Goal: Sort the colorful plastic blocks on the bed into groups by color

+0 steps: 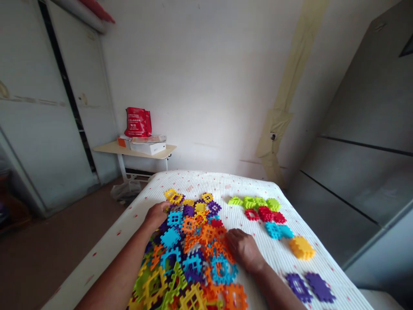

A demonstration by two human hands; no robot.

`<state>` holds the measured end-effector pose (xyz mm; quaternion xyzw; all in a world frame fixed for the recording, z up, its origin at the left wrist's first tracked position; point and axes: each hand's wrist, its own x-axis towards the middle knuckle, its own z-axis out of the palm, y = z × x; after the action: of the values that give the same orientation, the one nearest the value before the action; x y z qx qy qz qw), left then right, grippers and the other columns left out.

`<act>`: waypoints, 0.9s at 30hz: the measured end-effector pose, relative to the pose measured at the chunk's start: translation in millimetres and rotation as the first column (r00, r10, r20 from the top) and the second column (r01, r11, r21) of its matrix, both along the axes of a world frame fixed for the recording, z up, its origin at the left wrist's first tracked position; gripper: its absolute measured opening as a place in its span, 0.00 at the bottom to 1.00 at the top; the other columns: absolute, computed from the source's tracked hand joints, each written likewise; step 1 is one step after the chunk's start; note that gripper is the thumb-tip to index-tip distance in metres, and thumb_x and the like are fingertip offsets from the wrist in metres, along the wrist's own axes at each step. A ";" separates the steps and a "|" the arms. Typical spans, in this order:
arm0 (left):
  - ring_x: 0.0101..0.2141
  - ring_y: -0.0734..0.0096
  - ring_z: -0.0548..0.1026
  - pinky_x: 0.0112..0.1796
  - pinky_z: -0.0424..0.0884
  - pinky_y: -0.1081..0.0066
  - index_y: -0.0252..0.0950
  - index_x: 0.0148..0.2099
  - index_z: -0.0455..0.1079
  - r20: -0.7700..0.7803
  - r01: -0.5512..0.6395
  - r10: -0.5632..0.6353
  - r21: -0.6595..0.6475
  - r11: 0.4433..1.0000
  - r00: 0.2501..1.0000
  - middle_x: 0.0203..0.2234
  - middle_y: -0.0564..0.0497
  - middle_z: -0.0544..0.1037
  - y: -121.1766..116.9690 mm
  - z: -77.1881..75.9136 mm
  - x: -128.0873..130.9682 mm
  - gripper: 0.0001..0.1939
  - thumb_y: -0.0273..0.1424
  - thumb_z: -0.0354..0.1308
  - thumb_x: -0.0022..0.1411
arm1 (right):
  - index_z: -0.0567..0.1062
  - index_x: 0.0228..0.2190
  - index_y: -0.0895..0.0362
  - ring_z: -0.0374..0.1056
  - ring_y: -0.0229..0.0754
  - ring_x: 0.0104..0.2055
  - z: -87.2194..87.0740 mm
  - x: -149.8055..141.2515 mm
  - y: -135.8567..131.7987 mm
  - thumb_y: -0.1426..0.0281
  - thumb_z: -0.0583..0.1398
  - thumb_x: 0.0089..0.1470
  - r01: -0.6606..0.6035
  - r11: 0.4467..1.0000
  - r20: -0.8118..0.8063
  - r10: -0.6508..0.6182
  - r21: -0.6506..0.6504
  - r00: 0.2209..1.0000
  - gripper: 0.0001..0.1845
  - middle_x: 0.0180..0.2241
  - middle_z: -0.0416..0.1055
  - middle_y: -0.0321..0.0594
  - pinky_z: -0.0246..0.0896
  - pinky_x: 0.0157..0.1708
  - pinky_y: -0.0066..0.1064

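Note:
A big heap of interlocking plastic building tiles (192, 247) in blue, orange, yellow, purple and green lies on the bed. At its upper left edge is my left hand (157, 215), fingers together and bent against the tiles, fingertips partly hidden. My right hand (243, 249) rests at the heap's right side beside an orange tile (208, 234). Its fingers are curled inward and their tips are out of sight. What either hand holds, if anything, does not show. Yellow tiles (174, 196) lie just beyond my left hand.
Right of the heap, tiles lie grouped by colour: green (254, 202), red (266, 214), blue (278, 230), yellow (302, 248) and purple (320, 286). A small table (109, 147) holds a red bag (138, 122) and a white box (150, 148). Grey cabinets stand on both sides.

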<state>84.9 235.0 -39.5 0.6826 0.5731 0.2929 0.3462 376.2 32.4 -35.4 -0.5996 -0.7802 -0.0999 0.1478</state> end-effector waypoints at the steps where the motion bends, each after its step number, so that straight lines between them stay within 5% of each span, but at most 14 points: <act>1: 0.42 0.64 0.73 0.44 0.71 0.60 0.33 0.46 0.68 -0.003 -0.009 0.009 0.012 1.000 1.000 0.40 0.48 0.74 -0.8 0.8 0.9 0.16 0.37 0.58 0.58 | 0.68 0.26 0.57 0.64 0.35 0.28 0.4 -0.1 -0.1 0.72 0.49 0.61 -0.001 1.000 -0.001 0.001 0.006 1.000 0.14 0.28 0.70 0.37 0.50 0.25 0.26; 6: 0.35 0.68 0.73 0.39 0.72 0.62 0.32 0.48 0.67 -0.028 -0.069 0.071 0.057 0.996 0.997 0.36 0.48 0.74 -4.6 5.6 1.1 0.18 0.37 0.56 0.59 | 0.68 0.25 0.57 0.64 0.36 0.28 -1.4 0.8 1.4 0.72 0.49 0.61 -0.018 1.000 0.009 0.017 0.026 1.000 0.14 0.27 0.69 0.37 0.52 0.26 0.26; 12: 0.31 0.71 0.73 0.36 0.71 0.66 0.31 0.39 0.69 -0.006 -0.100 0.104 0.203 0.974 0.995 0.29 0.52 0.74 -8.5 19.0 -2.3 0.11 0.33 0.57 0.58 | 0.69 0.25 0.57 0.64 0.36 0.29 -6.6 3.5 4.2 0.71 0.49 0.61 -0.020 0.999 -0.027 0.021 0.047 0.999 0.15 0.26 0.69 0.38 0.52 0.26 0.25; 18: 0.32 0.71 0.72 0.35 0.69 0.72 0.35 0.32 0.70 0.004 -0.015 0.015 0.548 0.837 1.000 0.28 0.51 0.74 -33.9 48.9 9.4 0.04 0.26 0.55 0.51 | 0.73 0.29 0.57 0.66 0.36 0.29 -7.3 4.9 9.1 0.67 0.48 0.60 0.006 0.998 -0.345 0.018 0.068 0.939 0.16 0.28 0.71 0.40 0.57 0.29 0.25; 21: 0.35 0.70 0.72 0.38 0.68 0.71 0.37 0.32 0.71 -0.050 0.101 -0.094 0.718 0.689 0.994 0.30 0.50 0.74 -61.0 62.4 23.3 0.05 0.27 0.53 0.55 | 0.74 0.33 0.56 0.67 0.37 0.29 5.4 -8.9 14.6 0.65 0.52 0.57 0.047 0.998 -0.687 -0.001 0.048 0.726 0.12 0.30 0.72 0.39 0.59 0.31 0.27; 25: 0.35 0.70 0.70 0.41 0.67 0.69 0.37 0.33 0.71 -0.168 0.242 -0.197 0.855 0.460 0.966 0.30 0.50 0.74 -96.6 69.3 41.4 0.07 0.24 0.52 0.58 | 0.73 0.31 0.56 0.61 0.34 0.22 34.6 -42.2 21.9 0.60 0.60 0.49 -0.035 0.999 -0.973 -0.002 -0.010 0.232 0.13 0.24 0.69 0.34 0.57 0.22 0.25; 27: 0.34 0.70 0.69 0.40 0.66 0.67 0.37 0.35 0.71 -0.232 0.300 -0.220 0.882 0.362 0.948 0.30 0.50 0.74 -109.4 68.8 47.2 0.08 0.22 0.53 0.58 | 0.73 0.31 0.56 0.59 0.31 0.21 47.3 -57.8 23.7 0.59 0.63 0.45 -0.103 0.995 -0.998 0.003 -0.003 0.056 0.14 0.23 0.68 0.32 0.55 0.20 0.24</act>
<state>132.1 125.6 29.3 0.8517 0.2189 0.4724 -0.0597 318.4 56.1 11.9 -0.4806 -0.4904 0.3726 0.6242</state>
